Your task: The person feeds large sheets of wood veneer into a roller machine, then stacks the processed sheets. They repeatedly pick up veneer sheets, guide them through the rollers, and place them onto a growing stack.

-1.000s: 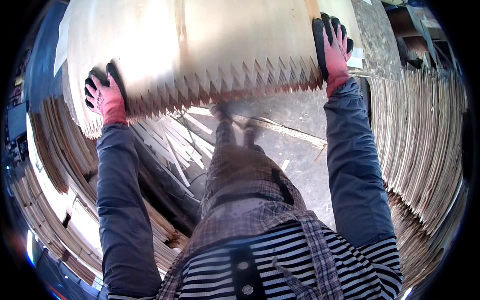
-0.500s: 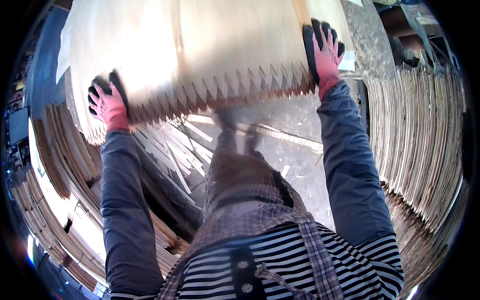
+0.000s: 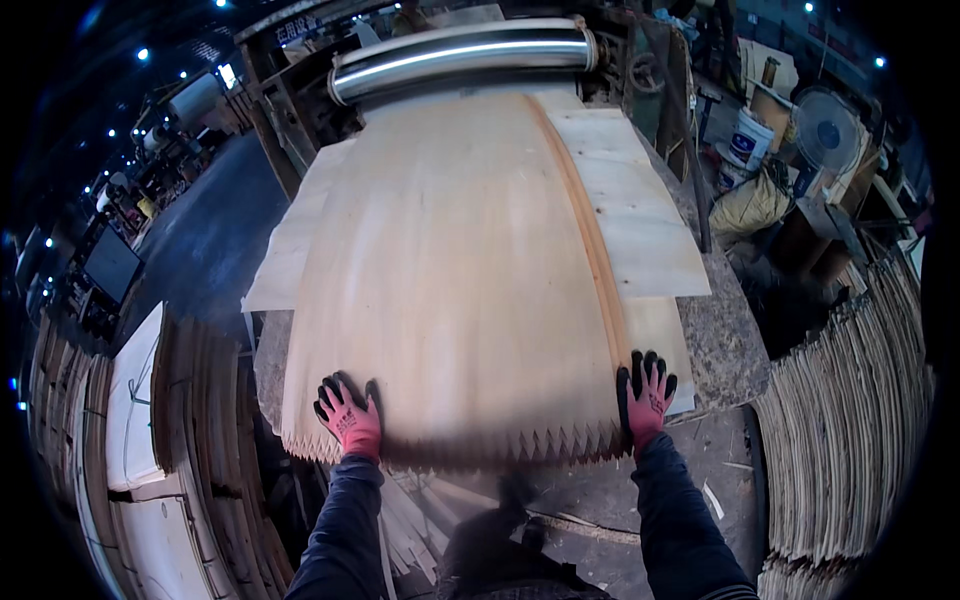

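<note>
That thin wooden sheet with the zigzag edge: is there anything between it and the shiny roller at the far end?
Nothing visible does. The veneer sheet lies flat on other sheets and runs right up to the steel roller. Left hand and right hand press on its near edge.

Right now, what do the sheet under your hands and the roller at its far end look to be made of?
The sheet looks like thin raw wood veneer: pale, matt, grain running lengthwise, near edge cut in zigzag teeth. The roller seems to be polished metal, judging by its bright streak of reflected light. Left hand and right hand wear red-and-black gloves, likely coated fabric.
</note>
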